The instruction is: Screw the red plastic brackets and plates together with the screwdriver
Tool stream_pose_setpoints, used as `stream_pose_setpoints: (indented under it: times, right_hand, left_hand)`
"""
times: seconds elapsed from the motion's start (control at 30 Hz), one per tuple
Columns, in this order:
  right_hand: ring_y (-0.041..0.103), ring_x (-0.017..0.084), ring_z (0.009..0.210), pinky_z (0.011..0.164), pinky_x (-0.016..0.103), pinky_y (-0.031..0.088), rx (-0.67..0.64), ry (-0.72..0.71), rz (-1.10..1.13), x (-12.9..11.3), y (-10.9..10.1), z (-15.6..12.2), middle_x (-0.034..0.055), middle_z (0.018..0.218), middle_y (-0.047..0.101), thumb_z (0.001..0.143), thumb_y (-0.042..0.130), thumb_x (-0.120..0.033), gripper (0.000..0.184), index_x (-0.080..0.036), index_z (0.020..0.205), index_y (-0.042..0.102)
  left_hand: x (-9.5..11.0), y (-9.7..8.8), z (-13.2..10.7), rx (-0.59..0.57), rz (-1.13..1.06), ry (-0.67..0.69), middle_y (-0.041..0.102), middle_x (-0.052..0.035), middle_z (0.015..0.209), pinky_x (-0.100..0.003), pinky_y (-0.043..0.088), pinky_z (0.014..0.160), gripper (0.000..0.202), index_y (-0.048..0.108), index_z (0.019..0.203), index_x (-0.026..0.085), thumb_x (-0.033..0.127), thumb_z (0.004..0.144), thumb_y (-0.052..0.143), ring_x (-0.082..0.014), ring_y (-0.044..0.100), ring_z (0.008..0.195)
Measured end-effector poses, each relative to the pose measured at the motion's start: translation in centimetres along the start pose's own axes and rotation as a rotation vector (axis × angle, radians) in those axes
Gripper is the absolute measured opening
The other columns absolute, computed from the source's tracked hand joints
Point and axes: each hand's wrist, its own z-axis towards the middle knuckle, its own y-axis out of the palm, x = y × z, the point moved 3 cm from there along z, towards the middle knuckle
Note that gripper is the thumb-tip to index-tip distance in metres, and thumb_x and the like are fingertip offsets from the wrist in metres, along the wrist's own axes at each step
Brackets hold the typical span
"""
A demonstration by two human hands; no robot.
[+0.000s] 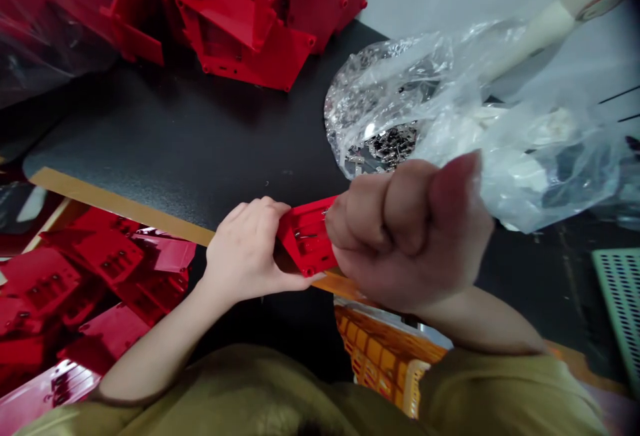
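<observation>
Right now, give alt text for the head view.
Two hands hold a red part above a black table, left hand at one end, right fist at the other. More red parts lie ahead and left, near a clear bag of metal bits.

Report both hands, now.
Left hand: closed, holding the red plastic part.
Right hand: closed in a fist against it; whether it holds anything cannot be told.

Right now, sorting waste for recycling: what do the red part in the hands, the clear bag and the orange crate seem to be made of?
The red part looks like glossy moulded plastic, with a smooth sheen and crisp edges. The clear bag seems thin polyethylene film, crinkled and see-through. The orange crate probably is moulded plastic, going by its regular openings, though it is partly hidden.
</observation>
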Motion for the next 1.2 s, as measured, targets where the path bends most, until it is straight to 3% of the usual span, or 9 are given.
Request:
stream_pose_setpoints:
  times: [0.1, 0.2, 0.4, 0.77, 1.07, 1.2]
  right_hand:
    - [0.024, 0.006, 0.034, 0.035, 0.026, 0.023, -0.091, -0.062, 0.034, 0.6, -0.1, -0.3, -0.0057, 0.042, 0.027, 0.093, 0.053, -0.042, 0.056, -0.019, 0.047, 0.029]
    - [0.023, 0.005, 0.033, 0.034, 0.024, 0.023, -0.043, -0.098, 0.048, 0.5, -0.1, -0.3, -0.0064, 0.04, 0.024, 0.092, 0.055, -0.042, 0.06, -0.018, 0.045, 0.026]
    - [0.03, 0.005, 0.037, 0.038, 0.023, 0.029, -0.001, -0.011, 0.036, -0.1, 0.3, -0.2, -0.0054, 0.038, 0.026, 0.091, 0.059, -0.041, 0.066, -0.016, 0.041, 0.025]
    - [0.029, 0.004, 0.037, 0.039, 0.022, 0.026, -0.031, 0.06, 0.058, -0.4, 0.8, 0.2, -0.005, 0.037, 0.027, 0.095, 0.053, -0.044, 0.069, -0.013, 0.041, 0.024]
    - [0.03, 0.006, 0.04, 0.042, 0.025, 0.027, -0.186, -0.036, 0.094, 0.6, 0.5, 0.1, -0.0051, 0.043, 0.032, 0.094, 0.052, -0.038, 0.055, -0.017, 0.048, 0.031]
    - [0.027, 0.006, 0.04, 0.043, 0.026, 0.024, -0.17, -0.12, 0.108, 1.1, 0.4, -0.3, -0.0053, 0.044, 0.03, 0.094, 0.051, -0.036, 0.052, -0.018, 0.049, 0.031]
  left_hand:
    - [0.0, -0.1, 0.1, -0.007, 0.011, 0.009, 0.063, -0.0038, 0.086, -0.034, 0.047, 0.068, 0.066, 0.051, 0.104, 0.017, 0.068, 0.066, 0.068, -0.0214, 0.062, 0.074]
    - [-0.1, -0.1, 0.0, -0.012, 0.014, 0.011, 0.064, -0.0053, 0.089, -0.034, 0.047, 0.067, 0.07, 0.052, 0.105, 0.015, 0.069, 0.064, 0.069, -0.0216, 0.062, 0.073]
    - [0.0, -0.2, -0.1, -0.015, 0.018, 0.01, 0.063, -0.0048, 0.087, -0.034, 0.046, 0.066, 0.074, 0.052, 0.104, 0.014, 0.071, 0.06, 0.072, -0.0215, 0.062, 0.072]
    - [0.0, -0.2, 0.0, -0.028, 0.044, 0.007, 0.06, -0.0019, 0.084, -0.033, 0.046, 0.065, 0.072, 0.049, 0.099, 0.018, 0.072, 0.059, 0.073, -0.0206, 0.061, 0.071]
    - [0.0, -0.2, 0.1, -0.031, 0.033, -0.006, 0.061, -0.0017, 0.084, -0.033, 0.047, 0.066, 0.064, 0.049, 0.098, 0.019, 0.068, 0.063, 0.072, -0.021, 0.062, 0.072]
    - [0.0, -0.3, 0.0, -0.024, 0.003, 0.0, 0.063, -0.0032, 0.085, -0.035, 0.048, 0.068, 0.063, 0.05, 0.101, 0.018, 0.066, 0.066, 0.07, -0.0224, 0.063, 0.075]
